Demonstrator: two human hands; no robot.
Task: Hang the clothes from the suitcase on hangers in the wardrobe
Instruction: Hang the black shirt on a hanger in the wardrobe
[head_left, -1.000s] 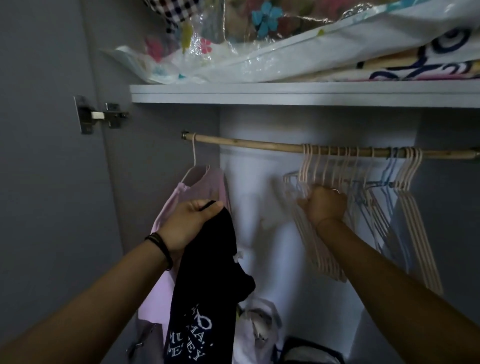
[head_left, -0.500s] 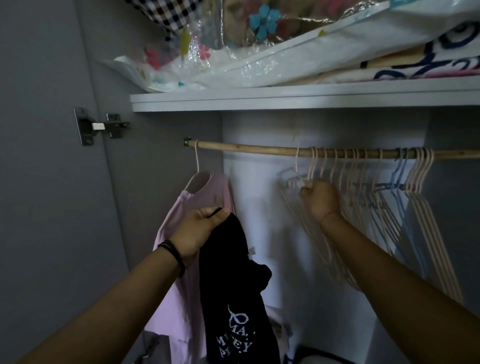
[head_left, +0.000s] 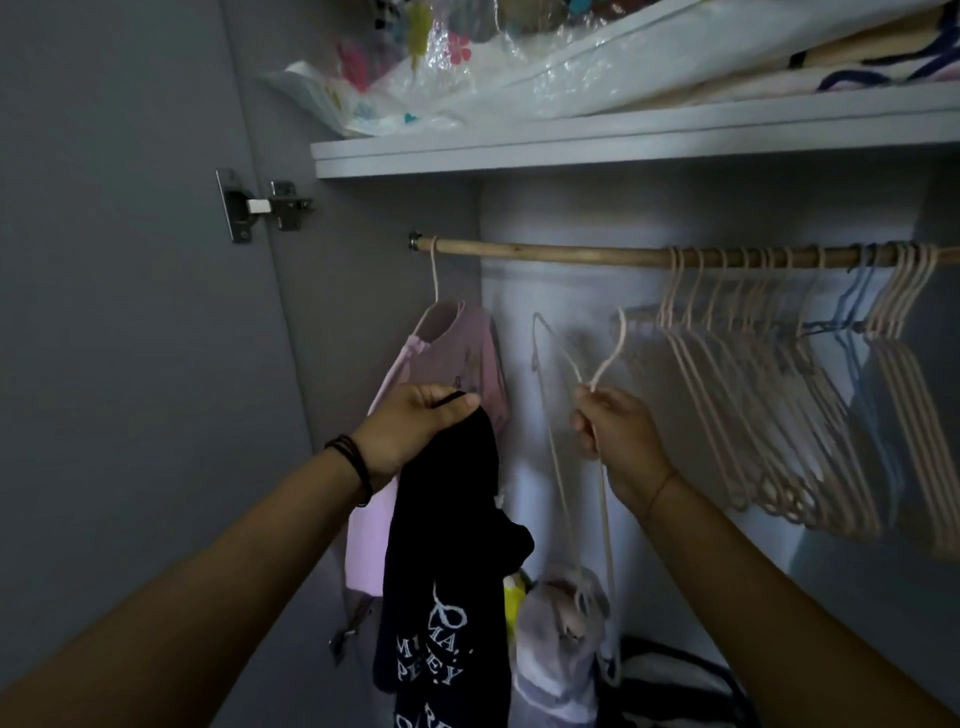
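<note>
left hand (head_left: 415, 428) grips one black T-shirt (head_left: 447, 545) | right hand (head_left: 618, 434) pinches one pale hanger (head_left: 621, 332), off rod (head_left: 545, 253) | one pink top (head_left: 457, 353) hung | hanger bunch (head_left: 753, 405) uncountable

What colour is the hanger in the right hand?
The hanger is pale pink, best seen in the head view.

Right hand (head_left: 618, 436) dropped away from the bunch (head_left: 753, 389), one pale hanger (head_left: 605, 366) now lifted off the rod (head_left: 545, 253), pinched at its neck, hook hanging free.
</note>
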